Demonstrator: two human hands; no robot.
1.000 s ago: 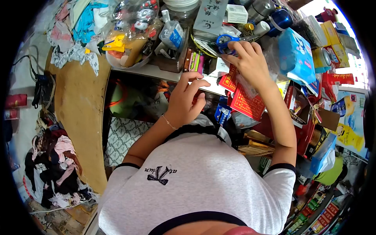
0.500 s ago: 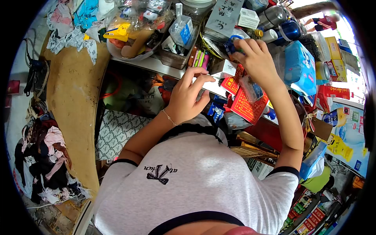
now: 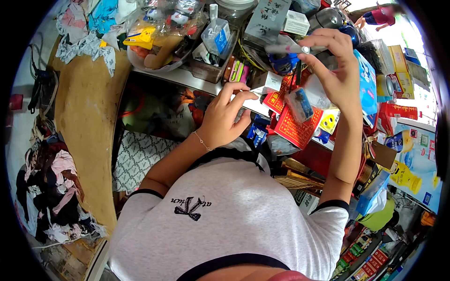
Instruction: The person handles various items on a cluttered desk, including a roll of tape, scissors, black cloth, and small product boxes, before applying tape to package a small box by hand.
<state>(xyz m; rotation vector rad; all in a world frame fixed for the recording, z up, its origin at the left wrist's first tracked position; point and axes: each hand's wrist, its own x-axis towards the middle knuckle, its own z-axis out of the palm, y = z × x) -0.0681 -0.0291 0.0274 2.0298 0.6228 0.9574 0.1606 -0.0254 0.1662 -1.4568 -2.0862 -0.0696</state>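
My right hand (image 3: 338,70) is raised over the cluttered tabletop, thumb and fingers pinching a slim white pen-like stick (image 3: 283,48). The stick points left and its far end is blurred. Below it are a blue round object (image 3: 285,64), red printed cards (image 3: 297,125) and a small clear packet with a blue label (image 3: 300,105). My left hand (image 3: 226,114), with a thin bracelet at the wrist, hovers at or rests on the table's front edge; I cannot tell which. Its fingers are bent and apart with nothing in them. A small white box (image 3: 267,82) lies just right of its fingertips.
A grey box (image 3: 267,23) and a clear bin (image 3: 213,70) stand at the back. Left of them sits a bowl (image 3: 164,66) with plastic-wrapped things. A blue package (image 3: 368,82) is beyond my right hand. Clothes (image 3: 61,187) lie left, beside a tan board (image 3: 86,131). Another person (image 3: 378,17) is at the far right.
My right hand has drawn back to the right from the clutter and now holds the white stick in view. The left hand has stayed put. The person in the background has shifted left.
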